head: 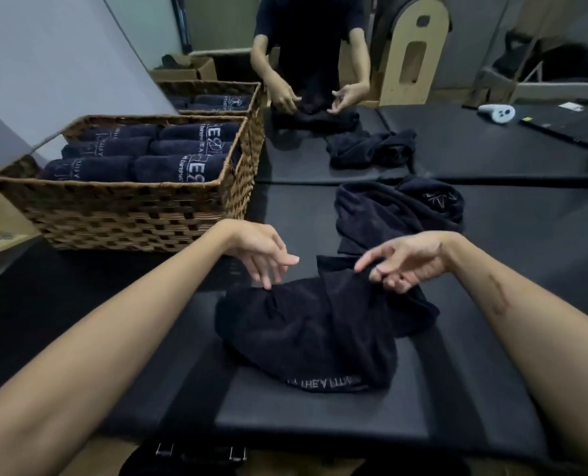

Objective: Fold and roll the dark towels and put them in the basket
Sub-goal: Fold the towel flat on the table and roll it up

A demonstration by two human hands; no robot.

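Both hands reach over a crumpled dark towel (320, 324) lying on the black padded counter (320, 424). Left hand (261, 252) is spread wide, fingers (268, 280) pointing down, their tips touching the towel's upper left edge without gripping it. Right hand (406, 259) has its fingers curled loosely at the towel's raised upper right edge; whether it pinches the cloth or only touches it cannot be told. White lettering runs along the towel's near hem. A second loose towel (399, 207) lies bunched farther back on the counter, just beyond the right hand. Left of it stands a woven basket (131, 207), against a mirror, with six rolled towels (141, 152) laid in two columns inside, lettering showing on the right-hand rolls. The mirror (388, 80) shows the person's reflection, the basket and the loose towels again. In that reflection a white controller (497, 113) and a dark flat object, too dim to make out, sit on the counter at the right.
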